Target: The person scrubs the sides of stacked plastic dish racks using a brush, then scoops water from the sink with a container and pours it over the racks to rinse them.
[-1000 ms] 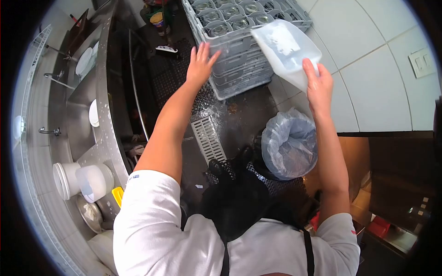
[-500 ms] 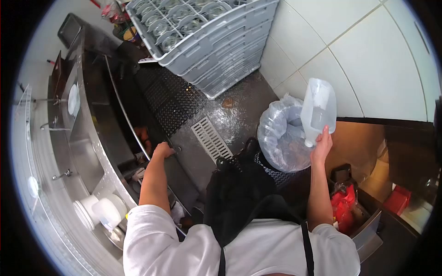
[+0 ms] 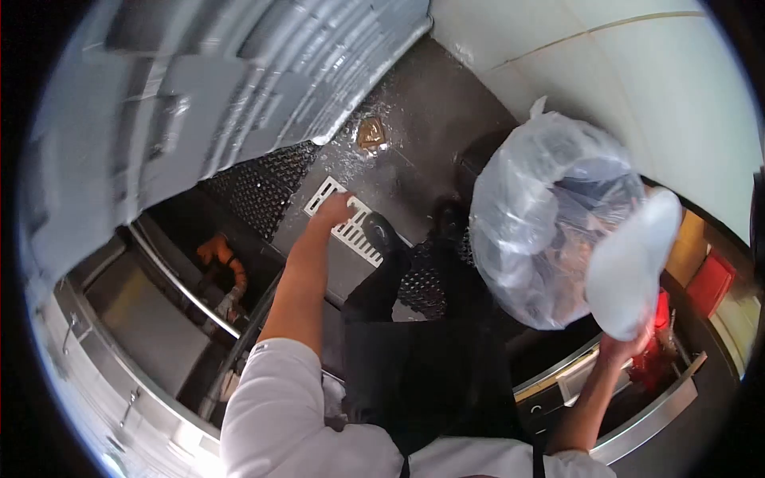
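In my right hand is a translucent white plastic container, gripped at its lower end. It overlaps the right side of a bin lined with a clear plastic bag. Inside the bag, crumpled plastic and some brownish matter show faintly. My left hand hangs over the white floor drain grate; its fingers are small and blurred, so their closure is unclear.
A tall stack of grey racks fills the upper left. A brown scrap lies on the wet floor. Steel counter and rail run along the left; an open drawer holds red items at the lower right.
The view has moved lower and closer to the bin and racks. My right hand has brought the container down from beside the racks to the bin's right side. My left hand has lowered from the racks.
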{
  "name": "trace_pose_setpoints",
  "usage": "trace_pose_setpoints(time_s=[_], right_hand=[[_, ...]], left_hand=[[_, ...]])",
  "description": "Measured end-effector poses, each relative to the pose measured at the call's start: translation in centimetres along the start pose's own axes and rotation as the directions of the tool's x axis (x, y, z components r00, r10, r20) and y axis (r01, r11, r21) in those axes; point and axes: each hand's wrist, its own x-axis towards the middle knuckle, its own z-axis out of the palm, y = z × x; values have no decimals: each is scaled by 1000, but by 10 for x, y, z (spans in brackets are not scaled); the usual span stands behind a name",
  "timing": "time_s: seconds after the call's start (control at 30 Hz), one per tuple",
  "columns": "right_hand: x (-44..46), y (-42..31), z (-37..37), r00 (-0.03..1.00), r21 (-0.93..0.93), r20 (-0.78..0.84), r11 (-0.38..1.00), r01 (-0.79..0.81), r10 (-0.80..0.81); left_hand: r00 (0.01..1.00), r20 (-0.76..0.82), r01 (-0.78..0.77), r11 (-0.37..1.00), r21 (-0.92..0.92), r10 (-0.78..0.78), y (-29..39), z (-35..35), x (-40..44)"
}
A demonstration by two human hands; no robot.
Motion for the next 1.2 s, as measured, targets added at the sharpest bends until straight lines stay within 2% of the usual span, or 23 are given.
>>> trace_pose_setpoints(time_s=[0.03,0.07,0.1,0.17,0.23,0.33,0.43,0.53,0.67,0.77,0.8,0.83,0.87,0.9,0.93,0.97,1.0,1.03,1.1,1.13,1.2], right_hand=[[-6,-7,0,990,33,-140,999,-16,21],[-15,-3,-5,961,68,-275,997,-20,38],[-19,-1,-18,951,29,-308,999,-15,23],[-23,4,-40,948,-53,-319,998,-16,-2],[-31,4,-58,939,-117,-343,993,-24,-17],[-39,8,-73,930,-179,-366,983,-32,-36],[-48,9,-81,927,-213,-373,976,-44,-40],[-56,4,-88,939,-212,-344,976,-55,-21],[-66,2,-96,973,-155,-231,988,-21,-15],[-74,-2,-95,997,-70,-40,996,61,-64],[-74,-19,-59,997,182,-41,982,-59,67],[-78,-25,-58,988,117,-131,991,-67,83],[-83,-28,-60,970,54,-225,995,-83,93],[-86,-39,-54,966,78,-234,993,-92,108],[-86,-51,-44,965,105,-232,990,-98,121],[-86,-65,-38,974,154,-198,985,-84,114],[-89,-79,-32,981,205,-159,976,-76,110],[-88,-94,-25,989,277,-122,960,-45,81],[-86,-116,-22,990,281,-141,960,17,24],[-84,-129,-20,989,282,-145,958,51,-10],[-81,-154,-12,990,310,-138,947,78,-36]], left_hand=[[998,37,-55,998,-4,55,-13,9,42],[999,8,-31,999,35,31,-24,21,81],[997,62,-48,996,81,43,-22,15,112],[991,126,-35,999,-25,38,-39,27,180],[996,91,-2,955,297,-26,-21,15,216],[991,43,119,975,190,-130,-1,2,242],[952,-146,256,961,-99,-269,2,19,255],[958,-125,262,965,9,-259,17,29,243],[923,-233,239,932,-273,-306,49,32,177],[900,-411,-115,830,-546,-146,70,22,110],[846,-522,-246,791,-561,-107,102,1,61],[787,-617,-465,639,-613,-19,100,11,52],[788,-616,-478,599,-642,-31,137,-20,-7],[755,-656,-544,556,-628,-2,164,-37,-56],[733,-678,-624,453,-637,57,192,-56,-105],[675,-726,-679,498,-540,132,214,-68,-149],[618,-762,-744,457,-487,194,242,-77,-190],[601,-768,-788,326,-522,222,272,-80,-225],[586,-738,-807,322,-495,335,326,-81,-284],[522,-717,-850,353,-392,462,349,-82,-304],[623,-574,-775,319,-545,532,396,-66,-323]])
